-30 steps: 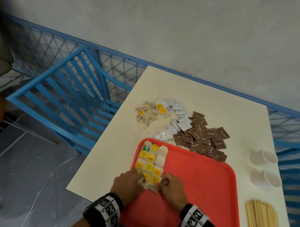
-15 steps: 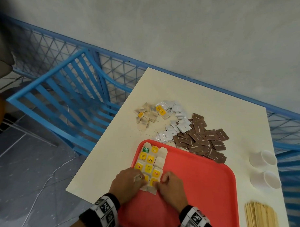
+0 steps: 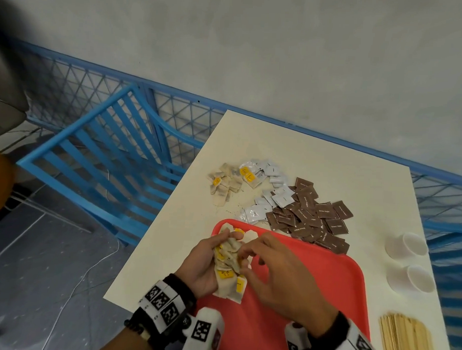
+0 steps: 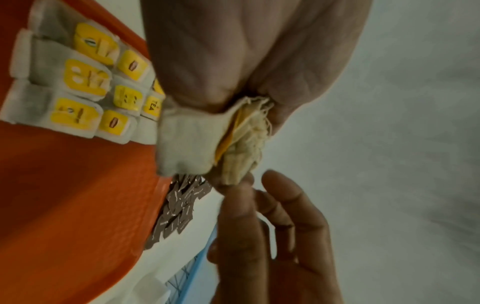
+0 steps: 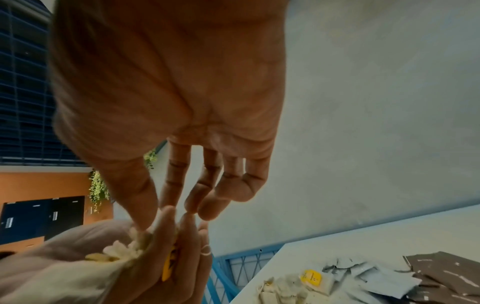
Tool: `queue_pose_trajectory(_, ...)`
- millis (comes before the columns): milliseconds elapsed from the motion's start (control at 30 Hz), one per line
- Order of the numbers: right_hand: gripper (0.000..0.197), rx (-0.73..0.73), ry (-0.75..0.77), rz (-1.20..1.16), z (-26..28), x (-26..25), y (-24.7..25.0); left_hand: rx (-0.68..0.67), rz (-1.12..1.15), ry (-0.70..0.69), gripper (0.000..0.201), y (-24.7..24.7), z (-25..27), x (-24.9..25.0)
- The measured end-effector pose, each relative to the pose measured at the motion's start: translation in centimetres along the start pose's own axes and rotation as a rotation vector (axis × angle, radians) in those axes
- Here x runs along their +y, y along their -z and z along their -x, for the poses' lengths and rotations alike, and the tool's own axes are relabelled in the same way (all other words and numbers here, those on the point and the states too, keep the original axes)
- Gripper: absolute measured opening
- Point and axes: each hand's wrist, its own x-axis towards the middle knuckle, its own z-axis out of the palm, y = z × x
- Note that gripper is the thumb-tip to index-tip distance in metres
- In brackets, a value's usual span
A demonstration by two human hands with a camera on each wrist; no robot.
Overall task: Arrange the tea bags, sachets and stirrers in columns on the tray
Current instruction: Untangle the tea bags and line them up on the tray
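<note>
Your left hand [image 3: 203, 263] grips a bunch of tea bags [image 3: 228, 256] above the tray [image 3: 312, 282]. Your right hand [image 3: 281, 276], just beside, pinches at the bunch's top.

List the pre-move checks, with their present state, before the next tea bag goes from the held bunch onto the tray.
1. Left hand grips the bunch of tea bags: ok.
2. Right hand has one bag singled out: cannot tell; its fingers meet the bunch, the pinch is hidden.
3. Tea bag columns on the red tray lie tidy: ok in the left wrist view.
4. Bare tray space beside the columns: ok.
5. Loose tea bags on the table all moved over: not ok.
6. Brown sachets and stirrers arranged: not ok.
</note>
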Motion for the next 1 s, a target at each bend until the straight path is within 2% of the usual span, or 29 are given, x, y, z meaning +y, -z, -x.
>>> queue_pose_trajectory(167, 0.030, -0.007, 0.046, 0.028, 1.2, -0.1, -0.6, 0.133, 0.112, -0.002, 0.024, 0.1, -0.2, -0.3)
queue_pose_trajectory(267, 0.047, -0.023, 0.092, 0.105, 1.9, -0.7, -1.5, 0.177, 0.262, 0.060, 0.041, 0.4, -0.9, -0.2)
queue_pose_trajectory(333, 0.052, 0.042, 0.098, 0.155, 2.0, -0.6, -2.5, 0.161, 0.297, 0.095, 0.045, 0.4, -1.0, -0.3)
queue_pose_trajectory(400, 0.043, 0.169, 0.128, 0.131, 2.1, -0.1, -3.4, 0.116, 0.274, 0.088, 0.040, 0.1, -1.2, -0.6)
queue_pose_trajectory(467, 0.026, 0.288, 0.168, 0.102, 2.2, 0.5, -3.8, 0.167, 0.231, 0.011, 0.028, -0.2, -1.2, -0.8)
queue_pose_trajectory(533, 0.020, 0.348, 0.175, 0.037, 2.5, 0.8, -3.8, 0.224, 0.257, -0.035, 0.015, -0.2, -1.4, -0.7)
queue_pose_trajectory(633, 0.016, 0.388, 0.051, -0.313, 2.5, -0.2, -2.2, 0.267, 0.214, -0.083, 0.006, 0.6, -1.8, -0.5)
queue_pose_trajectory(733, 0.006, 0.379, -0.207, -0.834, 2.1, -1.1, -0.4, 0.271, 0.076, -0.147, 0.037, 1.5, -1.4, 0.0)
queue_pose_trajectory(767, 0.012, 0.381, -0.289, -0.954, 2.0, -1.1, -0.1, 0.258, -0.011, -0.177, 0.033, 1.4, -0.7, 0.1)
queue_pose_trajectory(833, 0.020, 0.372, -0.434, -1.100, 1.4, -0.8, 0.0, 0.219, -0.247, -0.264, 0.020, 0.9, 0.8, 0.0)
queue_pose_trajectory(867, 0.021, 0.372, -0.483, -1.146, 1.2, -0.7, -0.1, 0.196, -0.375, -0.306, 0.023, 0.1, 1.8, 0.0)
queue_pose_trajectory(933, 0.022, 0.373, -0.527, -1.201, 0.7, -0.7, -0.4, 0.140, -0.597, -0.405, 0.032, -1.7, 3.3, -0.1)
queue_pose_trajectory(1000, 0.018, 0.382, -0.525, -1.234, 0.8, -0.5, -0.1, 0.117, -0.772, -0.485, 0.028, -3.6, 3.7, -0.3)
